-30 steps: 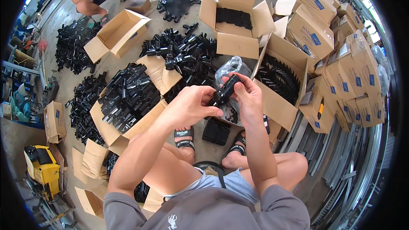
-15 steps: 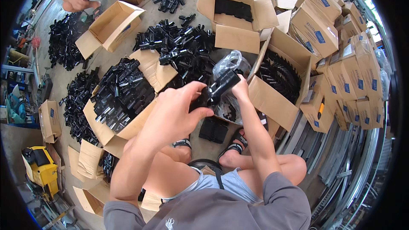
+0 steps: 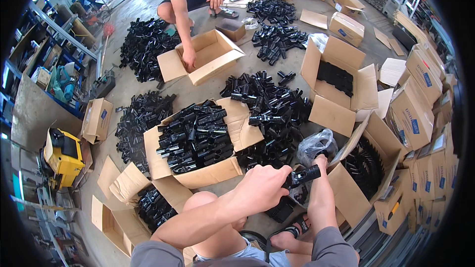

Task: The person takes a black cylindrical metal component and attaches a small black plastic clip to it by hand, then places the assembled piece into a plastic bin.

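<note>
My left hand is closed around one end of a black tubular part with a shiny surface. The part's other end points right and crosses in front of my right wrist. My right hand reaches forward to a clear plastic bag; its fingers are mostly hidden there. Left of my hands stands an open carton heaped with similar black parts. Another open carton on my right holds dark parts in rows.
Piles of black parts cover the floor ahead. A person crouches opposite, one hand inside an open carton. Closed cartons are stacked at right. A yellow machine stands at left.
The view has tipped up and turned left. My right hand has gone from behind the black part to the plastic bag. The other person's hand has moved into the carton.
</note>
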Tool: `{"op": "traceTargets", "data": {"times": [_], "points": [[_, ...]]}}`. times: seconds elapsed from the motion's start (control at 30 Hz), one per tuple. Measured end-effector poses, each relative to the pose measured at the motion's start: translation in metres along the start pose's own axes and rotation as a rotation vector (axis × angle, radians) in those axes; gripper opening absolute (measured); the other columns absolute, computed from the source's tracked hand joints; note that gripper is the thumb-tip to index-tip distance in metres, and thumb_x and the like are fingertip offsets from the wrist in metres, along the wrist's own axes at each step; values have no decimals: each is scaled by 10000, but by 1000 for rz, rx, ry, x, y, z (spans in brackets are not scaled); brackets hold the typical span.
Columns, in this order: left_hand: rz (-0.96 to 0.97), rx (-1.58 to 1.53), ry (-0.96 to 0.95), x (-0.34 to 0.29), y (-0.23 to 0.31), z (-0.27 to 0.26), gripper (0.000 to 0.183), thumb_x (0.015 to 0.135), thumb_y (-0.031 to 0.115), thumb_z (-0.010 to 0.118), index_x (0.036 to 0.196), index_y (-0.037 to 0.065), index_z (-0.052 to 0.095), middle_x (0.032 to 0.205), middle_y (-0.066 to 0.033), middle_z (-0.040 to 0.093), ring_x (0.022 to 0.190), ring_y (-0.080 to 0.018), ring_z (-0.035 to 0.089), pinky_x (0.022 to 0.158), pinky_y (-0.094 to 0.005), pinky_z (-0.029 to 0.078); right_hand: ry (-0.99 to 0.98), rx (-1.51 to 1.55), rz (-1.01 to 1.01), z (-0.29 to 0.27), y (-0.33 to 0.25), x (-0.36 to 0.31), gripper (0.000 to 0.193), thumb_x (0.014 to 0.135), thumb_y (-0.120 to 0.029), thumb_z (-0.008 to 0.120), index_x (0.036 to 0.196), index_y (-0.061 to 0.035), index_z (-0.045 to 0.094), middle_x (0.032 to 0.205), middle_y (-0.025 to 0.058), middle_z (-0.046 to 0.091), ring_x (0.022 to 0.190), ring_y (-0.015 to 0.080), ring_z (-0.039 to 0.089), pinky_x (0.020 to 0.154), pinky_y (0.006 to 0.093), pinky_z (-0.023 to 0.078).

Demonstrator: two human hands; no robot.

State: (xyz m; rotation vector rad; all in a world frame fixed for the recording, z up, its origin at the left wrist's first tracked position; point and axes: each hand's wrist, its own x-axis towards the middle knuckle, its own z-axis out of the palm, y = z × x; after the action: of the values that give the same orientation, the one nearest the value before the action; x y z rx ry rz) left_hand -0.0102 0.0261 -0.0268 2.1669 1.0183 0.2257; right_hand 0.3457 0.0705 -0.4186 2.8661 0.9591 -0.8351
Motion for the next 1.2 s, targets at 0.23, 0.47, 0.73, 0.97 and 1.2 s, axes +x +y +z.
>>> {"op": "traceTargets", "data": {"times": [0.23,0.47,0.73,0.97,1.2], "points": [[10,42,24,-1,1,-2,467,844,205,807,1226,15,618,831,-212,722,824,-410,720,719,-495,571,-27,54,-44,-4,10,2,351,836,-91,777,1161,38,745,1294,267,690,1249,385,662,1040,450,544],[-35,82,2,-6,-3,-3,438,833,211,812,1181,12,637,872,-219,726,884,-418,717,775,-498,567,171,297,-136,-31,-12,-45,252,858,-100,720,1058,47,763,1156,317,719,1145,437,697,984,490,548],[28,139,45,0,-7,8,412,810,256,830,1129,43,681,916,-197,736,913,-408,715,795,-508,568,473,957,-73,-66,-6,-77,398,855,-11,649,1253,-14,625,1051,192,719,849,330,730,773,412,610],[37,197,40,11,-5,17,364,782,250,843,1033,35,691,901,-194,735,914,-408,716,796,-515,572,349,1476,-498,-197,-22,-261,207,1019,-41,646,1217,-14,596,1010,124,725,831,156,713,693,268,607],[89,275,127,10,-1,21,316,769,164,853,974,0,678,857,-242,717,863,-438,718,766,-518,579,313,1074,-1020,-226,-40,-328,176,934,6,754,1101,3,697,1004,78,747,920,122,700,839,265,551]]}}
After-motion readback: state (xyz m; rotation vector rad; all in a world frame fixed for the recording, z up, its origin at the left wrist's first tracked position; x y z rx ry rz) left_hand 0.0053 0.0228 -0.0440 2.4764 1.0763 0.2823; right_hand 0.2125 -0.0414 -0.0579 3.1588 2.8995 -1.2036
